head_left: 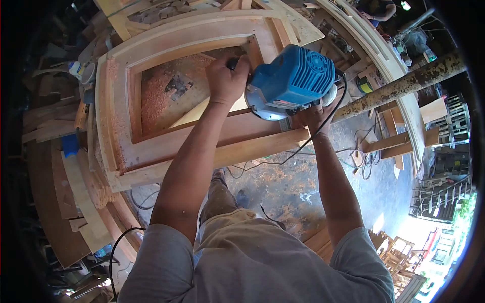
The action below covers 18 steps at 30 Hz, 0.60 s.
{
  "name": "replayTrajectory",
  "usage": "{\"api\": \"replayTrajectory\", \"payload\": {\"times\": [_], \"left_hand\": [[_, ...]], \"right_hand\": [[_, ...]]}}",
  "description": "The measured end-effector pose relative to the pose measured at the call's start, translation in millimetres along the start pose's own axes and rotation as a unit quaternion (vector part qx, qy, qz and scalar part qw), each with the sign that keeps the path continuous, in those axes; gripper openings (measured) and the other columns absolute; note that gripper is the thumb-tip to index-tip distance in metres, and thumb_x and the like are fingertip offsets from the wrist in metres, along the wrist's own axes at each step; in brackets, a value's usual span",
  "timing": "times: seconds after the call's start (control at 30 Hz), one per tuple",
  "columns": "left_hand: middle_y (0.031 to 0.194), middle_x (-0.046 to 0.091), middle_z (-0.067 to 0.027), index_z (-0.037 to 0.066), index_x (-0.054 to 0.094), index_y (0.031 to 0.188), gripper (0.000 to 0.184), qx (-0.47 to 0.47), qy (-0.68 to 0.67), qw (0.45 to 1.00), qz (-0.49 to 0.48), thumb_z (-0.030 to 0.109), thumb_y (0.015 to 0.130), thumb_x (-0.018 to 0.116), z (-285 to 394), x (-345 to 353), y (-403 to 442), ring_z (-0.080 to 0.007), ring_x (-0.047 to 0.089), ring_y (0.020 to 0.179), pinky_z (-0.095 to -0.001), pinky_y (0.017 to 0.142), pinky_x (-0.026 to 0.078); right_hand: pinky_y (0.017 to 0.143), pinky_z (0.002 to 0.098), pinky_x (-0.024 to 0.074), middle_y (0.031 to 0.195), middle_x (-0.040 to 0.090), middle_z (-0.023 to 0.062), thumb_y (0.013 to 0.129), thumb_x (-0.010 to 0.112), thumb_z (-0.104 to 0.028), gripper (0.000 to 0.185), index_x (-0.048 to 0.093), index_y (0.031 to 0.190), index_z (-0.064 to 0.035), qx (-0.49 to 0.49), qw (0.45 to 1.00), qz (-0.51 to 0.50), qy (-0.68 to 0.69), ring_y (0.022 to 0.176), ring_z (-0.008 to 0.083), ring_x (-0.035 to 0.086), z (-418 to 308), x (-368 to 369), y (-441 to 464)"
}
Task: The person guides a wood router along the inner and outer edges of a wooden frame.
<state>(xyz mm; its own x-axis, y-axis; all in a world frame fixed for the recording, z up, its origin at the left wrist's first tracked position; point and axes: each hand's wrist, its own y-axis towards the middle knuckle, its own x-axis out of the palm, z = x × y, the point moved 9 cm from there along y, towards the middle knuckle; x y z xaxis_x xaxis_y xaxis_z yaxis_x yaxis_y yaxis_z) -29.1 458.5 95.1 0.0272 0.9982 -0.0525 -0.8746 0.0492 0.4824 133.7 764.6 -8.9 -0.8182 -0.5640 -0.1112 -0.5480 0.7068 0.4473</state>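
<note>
A blue router (295, 78) with a round base rests on the wooden frame (192, 151), near the frame's right end. My left hand (227, 78) is closed round the router's dark side knob. On the opposite side, my right hand (319, 113) is wrapped round the other handle, its fingers partly hidden by the motor housing. The black power cord (323, 126) hangs from the router past my right wrist. Reddish wood shavings (159, 101) lie inside the frame's opening and along its left edge. The router's bit is hidden under the base.
A rusty pole (404, 88) slants in from the right. Long boards (65, 192) are stacked at the left, and a cord (262, 161) trails below the frame. A second person (376, 10) is at the upper right. Wooden chair-like pieces (399, 257) stand at the lower right.
</note>
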Motion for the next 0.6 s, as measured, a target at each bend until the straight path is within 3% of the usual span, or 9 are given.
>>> {"api": "replayTrajectory", "payload": {"times": [0.1, 0.13, 0.3, 0.37, 0.5, 0.53, 0.6], "left_hand": [[0.06, 0.068, -0.008, 0.002, 0.071, 0.073, 0.024, 0.002, 0.008, 1.0, -0.029, 0.02, 0.088, 0.067, -5, 6, 18, -0.019, 0.067, 0.056, -0.0317, 0.061, 0.053], [0.064, 0.065, -0.0102, -0.004, 0.069, 0.077, 0.031, 0.01, 0.021, 0.999, -0.023, 0.025, 0.09, 0.069, -12, 7, 25, -0.0156, 0.059, 0.06, -0.0333, 0.062, 0.048], [0.065, 0.065, -0.0089, -0.004, 0.069, 0.077, 0.033, 0.023, 0.046, 0.999, -0.013, 0.025, 0.091, 0.07, -36, 9, 72, -0.0154, 0.058, 0.062, -0.0325, 0.065, 0.047], [0.067, 0.066, -0.008, -0.005, 0.07, 0.077, 0.034, -0.008, 0.058, 0.998, -0.024, 0.026, 0.091, 0.07, -49, 12, 90, -0.0156, 0.058, 0.064, -0.032, 0.066, 0.048], [0.07, 0.069, -0.0071, -0.005, 0.071, 0.08, 0.035, 0.016, 0.049, 0.999, -0.009, 0.028, 0.09, 0.07, -55, 11, 120, -0.015, 0.06, 0.067, -0.0318, 0.068, 0.048], [0.07, 0.07, -0.0191, -0.004, 0.073, 0.083, 0.04, 0.044, 0.043, 0.998, 0.016, 0.036, 0.084, 0.068, -55, 11, 129, -0.0296, 0.07, 0.068, -0.04, 0.072, 0.053], [0.071, 0.07, -0.0191, -0.004, 0.073, 0.083, 0.041, 0.034, 0.052, 0.998, 0.007, 0.036, 0.084, 0.068, -62, 13, 145, -0.0299, 0.07, 0.069, -0.0397, 0.072, 0.053]], "right_hand": [[0.09, 0.0413, 0.0529, 0.105, 0.073, 0.0182, 0.091, 0.067, -0.036, 0.049, 0.065, 0.12, 0.004, -0.023, 0.999, -0.016, -0.045, 0.096, 0.0294, 0.07, -13, 12, 8], [0.088, 0.0407, 0.0528, 0.105, 0.072, 0.0166, 0.093, 0.066, -0.036, 0.049, 0.063, 0.121, 0.0033, -0.011, 0.999, -0.015, -0.034, 0.095, 0.0277, 0.069, -18, 20, 13], [0.084, 0.0329, 0.0518, 0.107, 0.065, 0.0059, 0.099, 0.067, -0.037, 0.048, 0.053, 0.126, -0.0012, 0.037, 0.997, -0.063, 0.034, 0.093, 0.016, 0.062, -9, 64, 49], [0.068, 0.036, 0.0517, 0.081, 0.068, 0.0099, 0.095, 0.067, -0.033, 0.035, 0.064, 0.105, 0.0014, 0.0, 0.997, -0.003, 0.071, 0.073, 0.0177, 0.063, -10, 70, 61], [0.066, 0.0345, 0.051, 0.078, 0.066, 0.0081, 0.094, 0.067, -0.031, 0.033, 0.064, 0.103, 0.0008, 0.02, 0.996, -0.03, 0.086, 0.071, 0.0155, 0.061, -17, 99, 81], [0.066, 0.0337, 0.0512, 0.078, 0.066, 0.0079, 0.093, 0.068, -0.032, 0.035, 0.063, 0.101, 0.0013, 0.043, 0.995, -0.025, 0.089, 0.071, 0.0154, 0.062, -31, 103, 82], [0.067, 0.0339, 0.0516, 0.079, 0.067, 0.0081, 0.092, 0.069, -0.033, 0.035, 0.064, 0.101, 0.0013, 0.043, 0.995, -0.023, 0.085, 0.072, 0.0155, 0.062, -24, 115, 98]]}}
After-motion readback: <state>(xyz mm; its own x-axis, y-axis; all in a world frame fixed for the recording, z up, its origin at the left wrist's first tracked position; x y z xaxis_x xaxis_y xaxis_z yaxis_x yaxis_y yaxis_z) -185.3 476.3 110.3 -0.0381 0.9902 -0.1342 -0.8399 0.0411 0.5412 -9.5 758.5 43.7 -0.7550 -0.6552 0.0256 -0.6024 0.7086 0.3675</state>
